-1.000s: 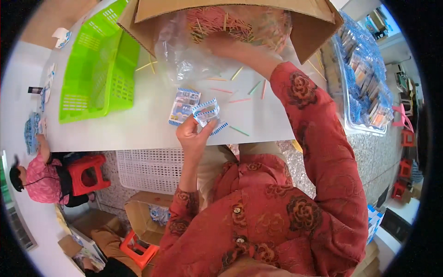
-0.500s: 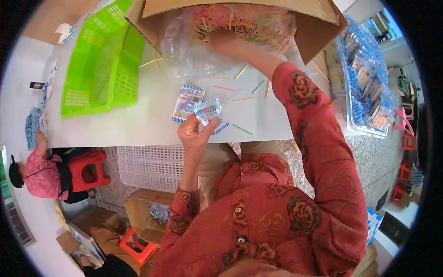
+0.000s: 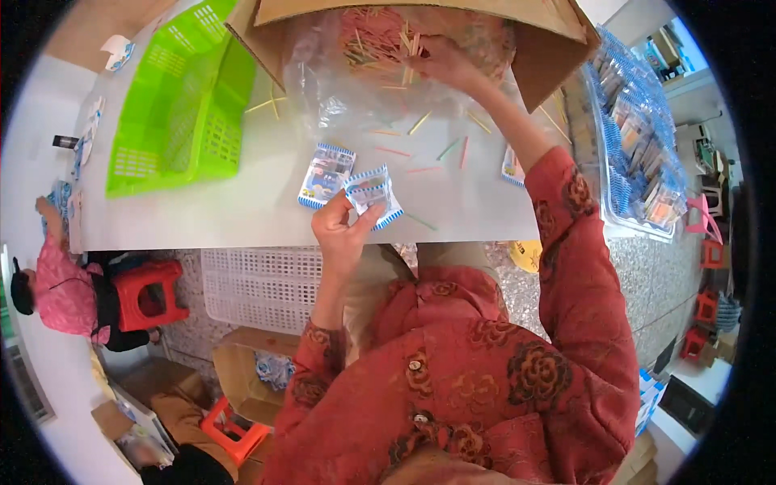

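Note:
My left hand (image 3: pixel 339 230) pinches a small clear packet (image 3: pixel 372 196) with blue-and-white striped edges, just above the table's near edge. Beside it on the table lies another printed packet (image 3: pixel 326 175). My right hand (image 3: pixel 443 63) is at the mouth of the cardboard box (image 3: pixel 556 69), its fingers closed on a few thin pale sticks (image 3: pixel 411 55). Below it, a heap of thin pink, yellow and green sticks (image 3: pixel 372 40) lies in a clear plastic bag (image 3: pixel 327 93) that spills out of the box.
Loose sticks (image 3: pixel 420 123) are scattered over the white table (image 3: pixel 267 210). A green basket (image 3: pixel 174 129) stands at left; a clear bin of filled packets (image 3: pixel 638 153) is at right. Another packet (image 3: pixel 512 166) lies under my right forearm. A co-worker (image 3: pixel 69 295) sits at far left.
My right hand has moved from inside the heap up and to the right, now holding a few sticks. The packet in my left hand has turned slightly and looks flatter.

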Tool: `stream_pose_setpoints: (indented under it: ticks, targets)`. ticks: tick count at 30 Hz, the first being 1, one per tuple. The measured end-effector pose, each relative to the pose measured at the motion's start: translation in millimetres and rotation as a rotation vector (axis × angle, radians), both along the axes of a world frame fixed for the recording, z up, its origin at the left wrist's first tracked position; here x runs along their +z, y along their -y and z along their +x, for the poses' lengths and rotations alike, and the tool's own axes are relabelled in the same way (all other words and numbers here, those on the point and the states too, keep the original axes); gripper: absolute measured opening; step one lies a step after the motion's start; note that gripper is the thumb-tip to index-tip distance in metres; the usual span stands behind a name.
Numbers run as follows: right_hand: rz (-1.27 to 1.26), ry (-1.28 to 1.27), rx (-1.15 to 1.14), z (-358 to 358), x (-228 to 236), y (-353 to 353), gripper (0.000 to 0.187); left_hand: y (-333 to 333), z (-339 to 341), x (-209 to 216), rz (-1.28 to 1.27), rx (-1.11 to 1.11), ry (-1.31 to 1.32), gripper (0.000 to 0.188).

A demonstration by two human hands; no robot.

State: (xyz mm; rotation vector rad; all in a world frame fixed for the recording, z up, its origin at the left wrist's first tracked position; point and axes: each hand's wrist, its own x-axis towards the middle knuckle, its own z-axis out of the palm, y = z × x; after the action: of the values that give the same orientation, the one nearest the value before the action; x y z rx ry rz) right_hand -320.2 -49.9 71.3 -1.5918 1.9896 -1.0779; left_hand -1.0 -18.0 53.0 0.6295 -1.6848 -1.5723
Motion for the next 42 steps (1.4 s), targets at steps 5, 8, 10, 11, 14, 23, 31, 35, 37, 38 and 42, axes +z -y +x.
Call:
stream_pose_setpoints:
  ticks: [5, 8, 10, 11, 14, 23, 31, 35, 37, 38, 42]
  targets:
    - [-0.125, -0.137, -0.027, 36, -13, -14, 0.023, -3, -3, 4, 0.022, -0.003, -0.039, 0.026]
    - [-0.352, -0.465, -0.062, 38, -60, -7, 0.023, -5, -8, 8, 0.057, 0.020, -0.032, 0.015]
    - [-0.364, -0.382, -0.053, 48, -41, -7, 0.023, -3, -6, 9, 0.040, 0.042, -0.039, 0.015]
    - [-0.369, -0.309, -0.063, 50, -36, -9, 0.023, -3, -7, 9, 0.025, 0.042, -0.053, 0.014]
    - [-0.318, -0.391, -0.035, 46, -42, -16, 0.022, -3, -10, 10, 0.029, 0.058, -0.073, 0.011]
    - [-0.001, 0.369, 0.054, 62, 44, -56, 0.016, 9, -20, -7, -0.241, 0.084, -0.002, 0.013]
    - [0.062, 0.907, 0.265, 92, 93, -101, 0.017, 11, -36, 3, -0.356, 0.071, 0.065, 0.013]
    - [0.062, 0.899, 0.223, 87, 88, -105, 0.017, 9, -38, 6, -0.374, 0.051, 0.079, 0.013]
    - [0.065, 0.913, 0.223, 85, 85, -106, 0.016, 8, -38, 6, -0.380, 0.046, 0.091, 0.013]
    - [0.070, 0.924, 0.227, 85, 84, -106, 0.016, 8, -38, 6, -0.385, 0.045, 0.102, 0.013]
    - [0.051, 0.845, 0.258, 86, 82, -106, 0.016, 7, -42, 12, -0.416, 0.054, 0.102, 0.013]
